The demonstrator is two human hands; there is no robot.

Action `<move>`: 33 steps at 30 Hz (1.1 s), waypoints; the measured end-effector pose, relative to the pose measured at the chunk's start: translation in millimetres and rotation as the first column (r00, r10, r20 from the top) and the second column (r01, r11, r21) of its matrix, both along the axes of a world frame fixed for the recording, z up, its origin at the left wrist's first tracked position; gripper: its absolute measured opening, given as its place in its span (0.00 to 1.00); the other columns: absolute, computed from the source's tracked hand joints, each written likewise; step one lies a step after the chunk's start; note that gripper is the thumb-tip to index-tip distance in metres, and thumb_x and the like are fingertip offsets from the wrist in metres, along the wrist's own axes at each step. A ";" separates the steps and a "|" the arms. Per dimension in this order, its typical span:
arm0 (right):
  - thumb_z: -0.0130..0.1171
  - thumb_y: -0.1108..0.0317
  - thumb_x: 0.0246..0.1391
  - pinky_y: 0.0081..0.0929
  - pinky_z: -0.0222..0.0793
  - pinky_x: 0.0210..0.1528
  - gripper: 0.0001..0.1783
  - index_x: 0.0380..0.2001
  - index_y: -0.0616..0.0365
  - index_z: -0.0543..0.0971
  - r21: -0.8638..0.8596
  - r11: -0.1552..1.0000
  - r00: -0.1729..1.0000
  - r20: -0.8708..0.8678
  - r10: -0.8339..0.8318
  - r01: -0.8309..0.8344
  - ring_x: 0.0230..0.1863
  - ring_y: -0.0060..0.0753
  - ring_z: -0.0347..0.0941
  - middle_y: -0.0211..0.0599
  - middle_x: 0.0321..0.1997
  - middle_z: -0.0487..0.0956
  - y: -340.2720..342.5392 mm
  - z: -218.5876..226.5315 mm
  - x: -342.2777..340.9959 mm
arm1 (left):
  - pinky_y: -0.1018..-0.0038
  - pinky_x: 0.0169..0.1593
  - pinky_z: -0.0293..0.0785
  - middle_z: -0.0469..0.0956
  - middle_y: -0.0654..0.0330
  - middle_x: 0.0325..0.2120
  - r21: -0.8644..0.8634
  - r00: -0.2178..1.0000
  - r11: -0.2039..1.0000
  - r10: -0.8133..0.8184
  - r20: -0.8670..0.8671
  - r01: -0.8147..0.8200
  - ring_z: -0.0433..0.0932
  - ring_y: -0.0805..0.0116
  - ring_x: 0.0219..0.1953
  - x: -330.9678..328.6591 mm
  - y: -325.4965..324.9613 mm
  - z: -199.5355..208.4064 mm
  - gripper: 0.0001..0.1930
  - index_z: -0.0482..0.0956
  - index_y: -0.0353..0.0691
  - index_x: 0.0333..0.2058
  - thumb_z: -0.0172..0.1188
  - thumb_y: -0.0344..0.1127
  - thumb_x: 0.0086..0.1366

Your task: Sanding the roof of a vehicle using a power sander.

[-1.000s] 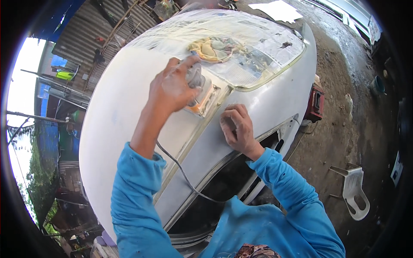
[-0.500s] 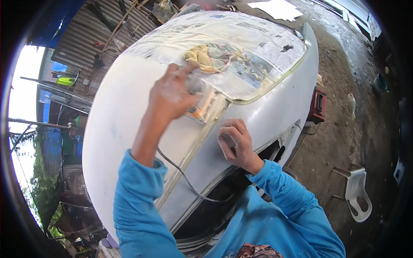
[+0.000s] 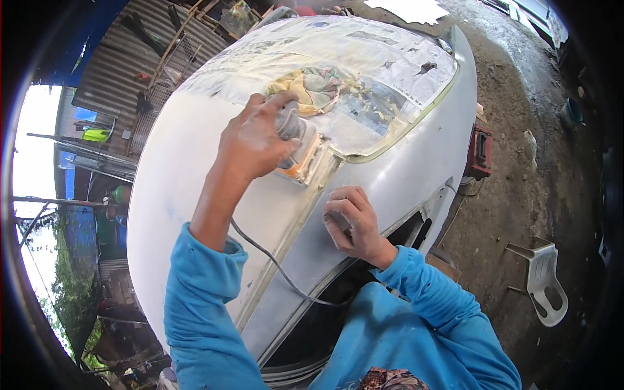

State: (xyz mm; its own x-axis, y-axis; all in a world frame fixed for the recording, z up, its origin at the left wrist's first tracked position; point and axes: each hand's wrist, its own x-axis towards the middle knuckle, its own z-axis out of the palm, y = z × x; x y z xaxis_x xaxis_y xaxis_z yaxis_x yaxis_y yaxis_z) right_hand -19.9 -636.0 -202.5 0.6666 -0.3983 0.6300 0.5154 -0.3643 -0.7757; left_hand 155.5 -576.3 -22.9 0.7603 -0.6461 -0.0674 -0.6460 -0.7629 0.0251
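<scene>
My left hand (image 3: 255,138) is closed round a power sander (image 3: 303,156) with a grey body and an orange lower part. Its pad lies on the pale car roof (image 3: 179,162), by the roof's side edge and the corner of the windshield. A dark cord (image 3: 275,261) hangs from the sander across the roof edge toward the open door gap. My right hand (image 3: 361,224) is curled into a loose fist against the car's side above that gap. Nothing shows in its fingers. Beyond the sander, a crumpled yellow and green cloth (image 3: 318,92) rests on the paper-covered windshield.
Taped newspaper (image 3: 422,68) covers the windshield. On the dirt floor to the right are a red box (image 3: 480,153), a white plastic chair (image 3: 545,281) lying tipped over and a dark bucket (image 3: 571,112). Corrugated metal sheeting (image 3: 123,75) stands at the far left.
The view has shifted slightly. My left hand has slid the sander a little toward the windshield corner and both now look sharper. My right hand stays curled at the car's side.
</scene>
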 end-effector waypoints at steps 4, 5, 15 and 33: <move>0.63 0.82 0.44 0.38 0.69 0.45 0.15 0.37 0.57 0.76 -0.019 1.000 1.000 -0.016 -0.004 0.004 0.42 0.48 0.71 0.40 0.39 0.74 -0.7 0.5 -0.3 | 0.61 0.57 0.74 0.76 0.50 0.48 0.019 0.999 0.999 -0.029 0.031 0.029 0.78 0.48 0.52 12.4 -14.5 1.2 0.36 0.71 0.57 0.61 0.69 0.42 0.49; 0.63 0.82 0.44 0.37 0.69 0.45 0.15 0.36 0.57 0.76 -0.017 1.000 1.000 -0.006 -0.002 0.002 0.42 0.48 0.71 0.40 0.39 0.74 -1.1 0.2 -0.2 | 0.61 0.57 0.74 0.76 0.50 0.49 0.029 0.999 1.000 -0.012 0.053 0.011 0.78 0.48 0.52 17.5 -16.4 1.8 0.36 0.72 0.57 0.61 0.69 0.42 0.49; 0.63 0.82 0.45 0.37 0.69 0.45 0.15 0.37 0.57 0.75 0.001 1.000 1.000 0.006 0.000 0.000 0.42 0.48 0.71 0.39 0.40 0.75 -0.8 -1.0 -0.3 | 0.60 0.57 0.75 0.76 0.52 0.49 -0.009 0.999 1.000 -0.025 0.030 0.025 0.77 0.49 0.53 -11.8 -6.4 0.4 0.35 0.72 0.57 0.60 0.70 0.42 0.49; 0.63 0.80 0.44 0.38 0.69 0.45 0.14 0.36 0.58 0.76 -0.022 0.999 1.000 0.002 -0.026 0.026 0.41 0.49 0.71 0.41 0.38 0.75 -1.1 -1.3 -0.7 | 0.59 0.55 0.76 0.73 0.52 0.52 -0.026 1.000 0.999 -0.018 0.018 0.019 0.77 0.46 0.53 -53.2 25.5 6.7 0.34 0.73 0.57 0.59 0.71 0.36 0.50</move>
State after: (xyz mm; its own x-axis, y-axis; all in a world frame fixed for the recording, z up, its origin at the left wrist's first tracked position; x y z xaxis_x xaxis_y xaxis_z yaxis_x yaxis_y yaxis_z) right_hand -20.6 -637.1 -203.8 0.6552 -0.4019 0.6397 0.5065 -0.3947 -0.7666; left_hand 102.4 -550.8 -16.2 0.7492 -0.6614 -0.0368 -0.6606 -0.7501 0.0326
